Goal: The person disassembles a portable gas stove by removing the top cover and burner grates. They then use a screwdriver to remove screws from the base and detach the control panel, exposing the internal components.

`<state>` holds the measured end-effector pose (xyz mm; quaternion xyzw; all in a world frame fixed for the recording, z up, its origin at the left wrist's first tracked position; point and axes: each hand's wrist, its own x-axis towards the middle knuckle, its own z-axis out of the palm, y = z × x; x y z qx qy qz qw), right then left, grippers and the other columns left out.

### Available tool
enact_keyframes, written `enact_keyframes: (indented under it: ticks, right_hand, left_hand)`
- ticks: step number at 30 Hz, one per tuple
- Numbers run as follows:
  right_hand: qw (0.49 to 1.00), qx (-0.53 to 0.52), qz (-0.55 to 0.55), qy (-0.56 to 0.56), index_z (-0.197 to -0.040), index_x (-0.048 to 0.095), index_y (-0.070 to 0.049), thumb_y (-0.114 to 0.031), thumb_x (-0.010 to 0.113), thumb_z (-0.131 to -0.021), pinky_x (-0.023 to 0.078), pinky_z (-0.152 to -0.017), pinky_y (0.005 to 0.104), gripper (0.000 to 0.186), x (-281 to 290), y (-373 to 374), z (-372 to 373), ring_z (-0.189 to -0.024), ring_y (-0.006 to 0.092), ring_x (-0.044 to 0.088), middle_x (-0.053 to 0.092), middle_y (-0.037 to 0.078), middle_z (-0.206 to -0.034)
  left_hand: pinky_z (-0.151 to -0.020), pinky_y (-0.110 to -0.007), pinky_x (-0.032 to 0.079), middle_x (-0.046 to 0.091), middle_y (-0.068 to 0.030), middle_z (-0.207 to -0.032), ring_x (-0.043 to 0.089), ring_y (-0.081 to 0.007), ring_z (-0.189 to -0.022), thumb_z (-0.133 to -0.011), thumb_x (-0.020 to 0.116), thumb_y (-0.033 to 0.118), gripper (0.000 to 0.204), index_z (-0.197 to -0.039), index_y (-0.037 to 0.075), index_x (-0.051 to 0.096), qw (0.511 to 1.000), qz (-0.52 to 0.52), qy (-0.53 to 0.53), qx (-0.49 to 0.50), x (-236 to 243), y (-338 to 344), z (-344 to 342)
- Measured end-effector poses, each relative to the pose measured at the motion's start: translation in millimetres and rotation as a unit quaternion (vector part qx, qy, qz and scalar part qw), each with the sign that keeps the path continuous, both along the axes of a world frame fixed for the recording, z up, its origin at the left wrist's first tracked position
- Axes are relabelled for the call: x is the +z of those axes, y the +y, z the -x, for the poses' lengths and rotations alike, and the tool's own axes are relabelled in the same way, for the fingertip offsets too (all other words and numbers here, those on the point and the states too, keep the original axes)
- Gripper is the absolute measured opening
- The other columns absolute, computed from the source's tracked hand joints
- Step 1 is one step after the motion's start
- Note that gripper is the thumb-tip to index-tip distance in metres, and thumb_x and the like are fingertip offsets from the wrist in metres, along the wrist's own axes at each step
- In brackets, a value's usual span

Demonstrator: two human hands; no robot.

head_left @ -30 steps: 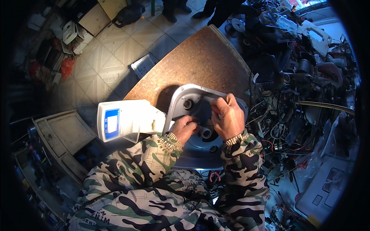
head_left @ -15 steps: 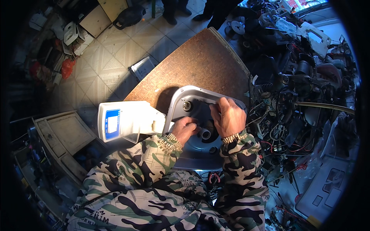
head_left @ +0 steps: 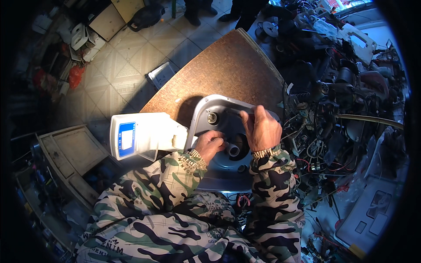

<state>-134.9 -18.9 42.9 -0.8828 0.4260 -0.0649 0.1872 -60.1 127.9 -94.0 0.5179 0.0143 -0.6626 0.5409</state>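
Note:
A grey square-cornered housing (head_left: 196, 117) lies hollow side up in front of me, partly on a brown board. Inside it are a round metal fitting (head_left: 212, 118), a dark round opening (head_left: 244, 144) and a short white tube end (head_left: 234, 150). My left hand (head_left: 208, 145) is inside the housing, fingers closed beside the tube; what they pinch is hidden. Over the housing's right side is my right hand (head_left: 264, 130), thumb and fingers closed together; anything between them is too small to make out. A white column with a blue panel (head_left: 127, 137) joins the housing's left side.
The brown board (head_left: 223, 65) reaches away under the housing. Tangled cables and parts (head_left: 324, 114) are piled at the right, near a grey plastic case (head_left: 366, 215). Red-handled pliers (head_left: 243, 200) lie near my lap. A wooden cabinet (head_left: 72, 153) stands left; people's legs (head_left: 193, 13) show beyond.
My right hand has risen slightly, and its fingers have shifted away from me. The left hand stays almost in place beside the white tube. The view has shifted a little.

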Motion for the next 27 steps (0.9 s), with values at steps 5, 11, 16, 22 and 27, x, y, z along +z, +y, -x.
enact_keyframes:
  ticks: [5, 11, 16, 22, 27]
  right_hand:
    - [0.996, 0.047, -0.013, -0.074, -0.093, 0.063, -0.001, 0.01, 0.067, -0.076, 0.055, -0.071, 0.0366, 0.021, 0, 1, 4, -0.081, 0.0325, 0.067, 0.059, 0.014, -0.09]
    - [0.992, 0.052, -0.014, -0.115, -0.093, 0.062, 0.001, 0.018, 0.061, -0.071, 0.055, -0.074, 0.0345, 0.029, -8, 0, 9, -0.084, 0.031, 0.065, 0.057, 0.015, -0.093]
    - [0.99, 0.055, -0.013, -0.133, -0.094, 0.062, 0.002, 0.019, 0.061, -0.071, 0.056, -0.074, 0.0334, 0.029, -5, 2, 8, -0.083, 0.0306, 0.065, 0.058, 0.015, -0.093]
    - [0.985, 0.017, -0.054, -0.16, -0.092, 0.063, -0.001, 0.01, 0.067, -0.071, 0.052, -0.071, 0.0392, 0.024, 12, 6, 9, -0.08, 0.0328, 0.064, 0.057, 0.015, -0.09]
    - [0.976, -0.039, -0.03, -0.211, -0.091, 0.069, 0.0, -0.006, 0.083, -0.076, 0.053, -0.069, 0.034, 0.021, 26, 6, 24, -0.075, 0.0263, 0.067, 0.065, 0.013, -0.083]
  left_hand:
    - [-0.095, -0.036, 0.055, 0.062, -0.0129, -0.117, 0.066, -0.0223, -0.104, -0.099, 0.053, 0.005, 0.031, -0.128, -0.007, 0.054, 1.0, -0.001, 0.0, -0.004, 4, -2, 0]
    - [-0.095, -0.036, 0.055, 0.062, -0.0136, -0.118, 0.066, -0.0222, -0.104, -0.099, 0.053, 0.005, 0.033, -0.129, -0.007, 0.054, 1.0, -0.003, -0.002, 0.0, 5, -2, 0]
    - [-0.095, -0.036, 0.055, 0.062, -0.0137, -0.118, 0.066, -0.0223, -0.104, -0.098, 0.053, 0.004, 0.033, -0.129, -0.008, 0.054, 1.0, -0.003, -0.003, -0.001, 4, -2, -1]
    - [-0.096, -0.037, 0.055, 0.061, -0.0135, -0.118, 0.065, -0.0233, -0.105, -0.098, 0.051, 0.004, 0.031, -0.127, -0.007, 0.054, 1.0, 0.002, -0.003, -0.004, 1, 0, -2]
    - [-0.096, -0.037, 0.054, 0.061, -0.0138, -0.118, 0.065, -0.023, -0.105, -0.099, 0.051, 0.005, 0.029, -0.125, -0.006, 0.055, 1.0, -0.002, 0.002, -0.007, 3, -1, -2]
